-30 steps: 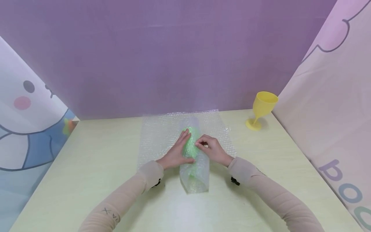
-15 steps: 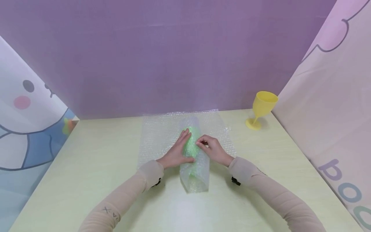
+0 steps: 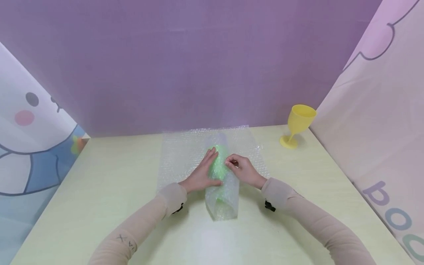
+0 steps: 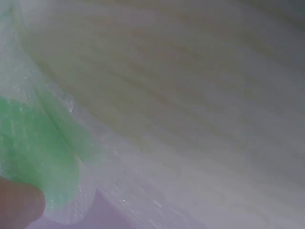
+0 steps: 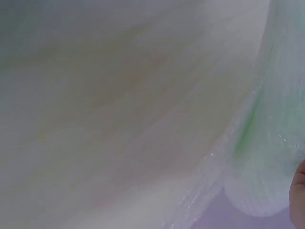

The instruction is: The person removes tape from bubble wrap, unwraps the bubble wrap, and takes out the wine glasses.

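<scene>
A green thing (image 3: pixel 217 167), blurred by the layers over it, lies rolled inside clear bubble wrap (image 3: pixel 230 195) at the middle of the table. My left hand (image 3: pixel 201 176) rests on the left side of this roll, thumb spread from the nearly straight fingers. With curled fingers and thumb, my right hand (image 3: pixel 244 170) pinches the wrap along the roll's right side. One fingertip (image 4: pixel 19 202) of the left hand touches the wrap over the green in the left wrist view. At the right wrist view's edge, part of a finger (image 5: pixel 298 198) meets the wrap.
The unrolled bubble wrap (image 3: pixel 180 147) lies flat behind and beside the roll. A yellow goblet (image 3: pixel 299 119) stands at the table's back right. A purple backdrop (image 3: pixel 198 66) rises along the rear edge, with printed cloths (image 3: pixel 374 121) at the sides.
My right hand has shifted very slightly to the right along the wrap. The left hand and the roll stay where they were.
</scene>
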Motion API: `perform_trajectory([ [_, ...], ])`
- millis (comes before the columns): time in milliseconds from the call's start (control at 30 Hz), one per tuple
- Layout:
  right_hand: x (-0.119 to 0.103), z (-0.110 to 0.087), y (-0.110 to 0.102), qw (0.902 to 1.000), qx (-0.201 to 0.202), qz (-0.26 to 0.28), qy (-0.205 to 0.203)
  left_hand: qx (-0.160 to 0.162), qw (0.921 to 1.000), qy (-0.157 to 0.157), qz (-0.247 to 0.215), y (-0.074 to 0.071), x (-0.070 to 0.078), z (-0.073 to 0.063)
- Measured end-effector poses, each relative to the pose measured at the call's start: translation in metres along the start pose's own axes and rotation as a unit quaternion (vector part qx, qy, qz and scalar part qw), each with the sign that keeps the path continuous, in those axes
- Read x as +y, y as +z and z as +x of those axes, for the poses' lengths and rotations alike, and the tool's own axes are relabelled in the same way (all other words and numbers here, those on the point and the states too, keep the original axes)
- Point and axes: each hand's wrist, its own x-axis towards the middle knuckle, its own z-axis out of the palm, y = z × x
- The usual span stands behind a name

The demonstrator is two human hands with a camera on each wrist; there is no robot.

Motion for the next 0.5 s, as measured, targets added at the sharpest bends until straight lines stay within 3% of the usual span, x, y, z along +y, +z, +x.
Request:
perform_trajectory([
  [500, 0.0038, -0.0008, 0.0021, 0.9977, 0.022, 0.053, 0.038, -0.006, 1.0, 0.002, 0.0, -0.0004, -0.0048, -0.0005],
])
